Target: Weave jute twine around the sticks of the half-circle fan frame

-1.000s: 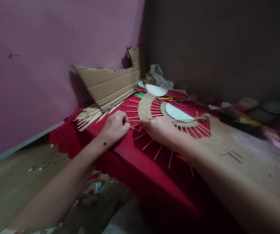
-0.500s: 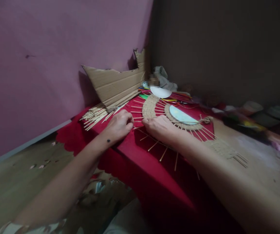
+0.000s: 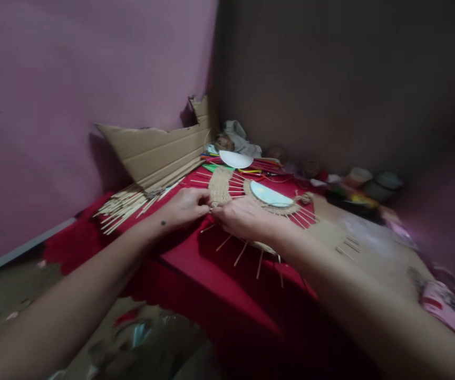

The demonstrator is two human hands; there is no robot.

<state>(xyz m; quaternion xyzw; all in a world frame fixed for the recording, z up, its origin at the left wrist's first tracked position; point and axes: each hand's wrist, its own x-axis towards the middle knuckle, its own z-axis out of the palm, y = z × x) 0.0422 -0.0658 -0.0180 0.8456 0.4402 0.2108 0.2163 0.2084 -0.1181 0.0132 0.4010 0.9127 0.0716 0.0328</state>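
A round piece of jute twine woven over thin sticks lies on the red cloth, its woven band curving round a pale blue half disc edged with twine. Bare stick ends fan out from it towards me. My left hand is closed at the band's near left end; what its fingertips pinch is too small to make out. Against those fingertips, my right hand is closed on the twine, covering part of the band. A strand runs from the right hand towards a small twine bundle.
Loose sticks lie left, beside a cardboard sheet leaning on the wall. A white half disc rests on coloured sticks behind. Brown board lies right, with cups and a pink item farther over.
My hands have come together: the gap between their fingertips has closed at the band's end. The camera has turned right, so everything sits farther left and slightly lower.
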